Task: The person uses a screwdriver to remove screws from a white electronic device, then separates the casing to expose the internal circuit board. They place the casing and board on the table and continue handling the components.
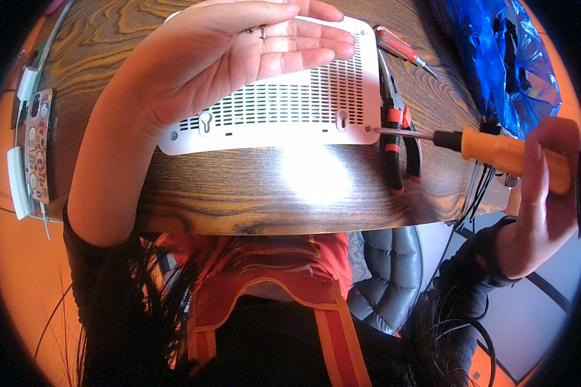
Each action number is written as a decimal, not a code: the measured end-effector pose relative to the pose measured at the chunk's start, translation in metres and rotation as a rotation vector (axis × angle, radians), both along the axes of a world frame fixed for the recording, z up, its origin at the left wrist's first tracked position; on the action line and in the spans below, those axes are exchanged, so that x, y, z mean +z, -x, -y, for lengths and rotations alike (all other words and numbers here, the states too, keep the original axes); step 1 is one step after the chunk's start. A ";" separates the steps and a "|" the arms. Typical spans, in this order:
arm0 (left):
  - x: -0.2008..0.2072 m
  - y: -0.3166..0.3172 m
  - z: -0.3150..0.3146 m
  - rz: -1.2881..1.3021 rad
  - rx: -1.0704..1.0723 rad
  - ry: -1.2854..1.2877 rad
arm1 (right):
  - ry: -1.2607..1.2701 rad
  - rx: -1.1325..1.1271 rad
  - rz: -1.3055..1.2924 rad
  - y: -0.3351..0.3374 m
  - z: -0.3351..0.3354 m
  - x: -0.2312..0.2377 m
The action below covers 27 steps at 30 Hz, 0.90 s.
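Observation:
A white plastic device (265, 138) with a slotted vent panel lies on the wooden table, screw holes at its corners and keyhole slots along its near edge. Over its far left part, my left hand (258, 48) stretches out with fingers extended, palm showing and nothing in it; a ring is on one finger. At the far right, my right hand (549, 187) is wrapped round the orange handle of a screwdriver (510, 153). The screwdriver's shaft points left, its tip at the screw in the device's near right corner. Part of the device is hidden behind my left hand.
Right of the device lie pliers (394, 129) with red and black handles, under the screwdriver's shaft, and a red screwdriver (403, 48). A blue plastic bag (497, 64) sits at the far right. A phone in a patterned case (39, 148) is at the table's left edge.

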<state>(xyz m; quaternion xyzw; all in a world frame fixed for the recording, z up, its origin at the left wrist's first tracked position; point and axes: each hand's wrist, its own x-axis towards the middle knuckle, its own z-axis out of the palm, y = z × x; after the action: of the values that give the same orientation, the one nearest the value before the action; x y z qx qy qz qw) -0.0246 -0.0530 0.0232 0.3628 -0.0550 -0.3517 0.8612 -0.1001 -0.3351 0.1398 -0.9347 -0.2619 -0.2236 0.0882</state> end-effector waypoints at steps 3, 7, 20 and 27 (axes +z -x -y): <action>0.000 0.000 0.000 0.010 -0.005 0.000 | 0.066 0.018 -0.131 0.001 -0.006 0.008; -0.003 -0.001 -0.001 0.008 0.011 -0.032 | -0.105 -0.020 -0.130 0.002 -0.005 0.009; -0.004 -0.002 0.000 -0.003 0.089 -0.172 | -0.553 -0.215 0.096 0.004 0.001 -0.025; -0.006 -0.006 0.003 -0.011 0.054 -0.132 | -0.341 -0.171 0.054 0.004 -0.014 -0.025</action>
<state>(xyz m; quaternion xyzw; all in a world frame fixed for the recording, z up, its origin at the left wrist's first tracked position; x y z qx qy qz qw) -0.0187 -0.0562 0.0167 0.4183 -0.0170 -0.3331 0.8448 -0.1041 -0.3211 0.1152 -0.9186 -0.1421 -0.2965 0.2190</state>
